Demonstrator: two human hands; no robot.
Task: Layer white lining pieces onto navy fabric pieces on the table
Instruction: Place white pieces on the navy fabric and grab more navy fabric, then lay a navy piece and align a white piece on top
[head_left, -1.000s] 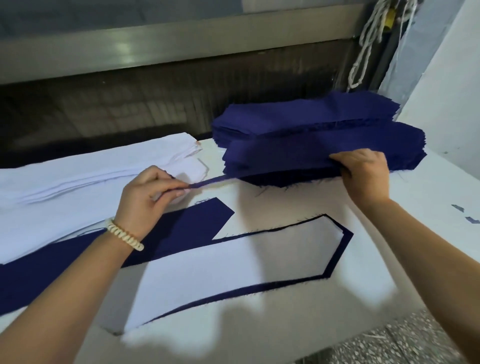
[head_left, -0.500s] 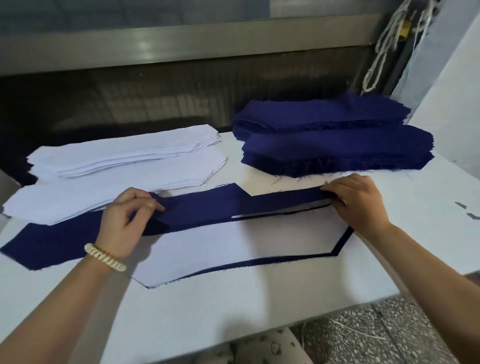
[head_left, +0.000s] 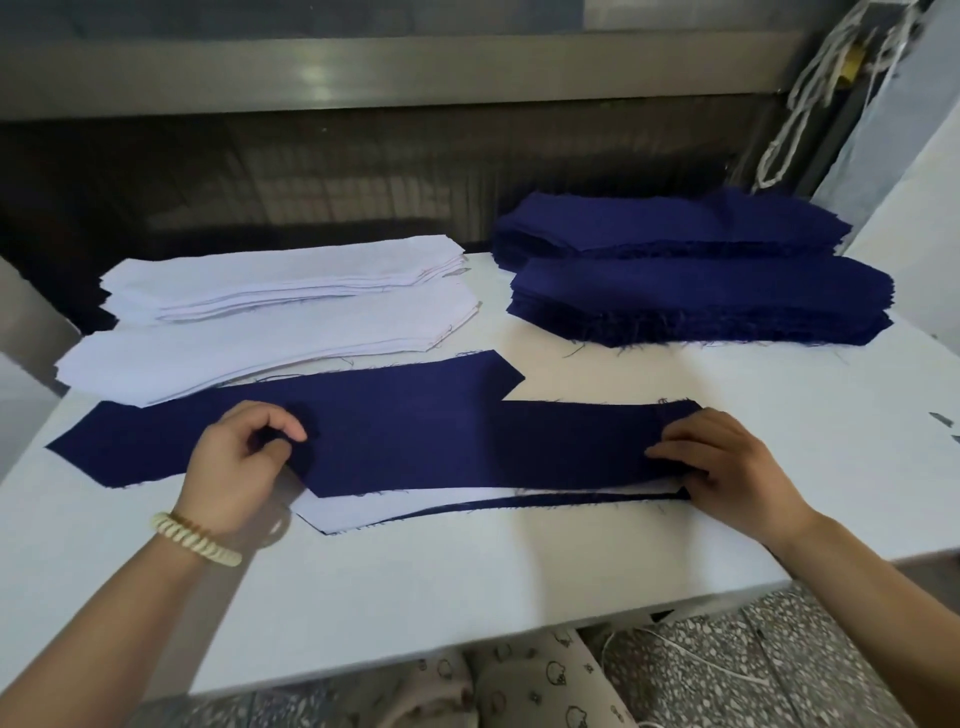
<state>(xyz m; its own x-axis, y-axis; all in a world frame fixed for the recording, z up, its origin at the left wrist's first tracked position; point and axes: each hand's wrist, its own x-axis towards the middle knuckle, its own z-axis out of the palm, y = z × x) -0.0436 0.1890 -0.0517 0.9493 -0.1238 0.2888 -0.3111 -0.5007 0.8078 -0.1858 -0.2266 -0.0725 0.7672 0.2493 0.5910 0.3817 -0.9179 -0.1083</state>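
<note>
A navy fabric piece (head_left: 545, 447) lies across the middle of the white table (head_left: 467, 587), over a white lining piece (head_left: 384, 506) whose front strip shows, with another navy edge beneath it. My left hand (head_left: 236, 467) pinches the navy piece at its left end. My right hand (head_left: 727, 467) grips its right end. Another navy piece (head_left: 363, 400) lies just behind, reaching to the left. Two stacks of white lining (head_left: 270, 317) sit at the back left. Two stacks of navy pieces (head_left: 691, 291) sit at the back right.
The table's front edge runs from lower left to right, with speckled floor (head_left: 779, 670) and my patterned trousers below it. A dark machine panel and a metal rail (head_left: 363, 78) stand behind the table. White cords (head_left: 810, 88) hang at the back right.
Both hands have drawn the navy piece off the back right stack and toward me, then spread it over the white lining, which is now mostly covered.
</note>
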